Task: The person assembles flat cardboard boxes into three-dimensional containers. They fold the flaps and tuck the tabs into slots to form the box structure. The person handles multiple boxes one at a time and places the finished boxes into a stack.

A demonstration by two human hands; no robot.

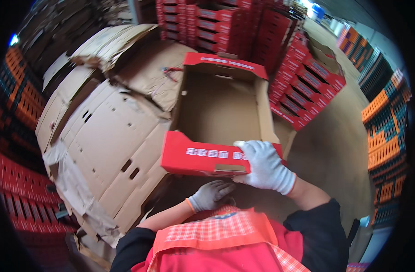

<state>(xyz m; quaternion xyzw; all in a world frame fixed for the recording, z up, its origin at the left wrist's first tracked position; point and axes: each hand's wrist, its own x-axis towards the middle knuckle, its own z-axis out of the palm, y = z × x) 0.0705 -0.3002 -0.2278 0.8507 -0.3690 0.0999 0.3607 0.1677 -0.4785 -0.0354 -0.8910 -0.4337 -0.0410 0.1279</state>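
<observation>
A storage room with a brown floor [339,149] is seen from above, its edges lined with stacked orange and dark crates [384,122]. Left of the open red carton [216,113], flattened brown cardboard sheets [112,131] are spread in overlapping layers, some torn. Behind and to the right of the carton, stacks of assembled red trays [302,86] are piled, with more at the far end of the room. A small red-handled tool [171,70] is seen on the cardboard just behind the carton's left corner.

The carton is a shallow tray with red outer walls and a plain brown inside; nothing is seen in it. Its near red wall is gripped at the right end by the gloved right hand [264,165], fingers curled over the top edge. The gloved left hand [209,195] is held below that wall, fingers loosely bent; whether it touches the carton cannot be told.
</observation>
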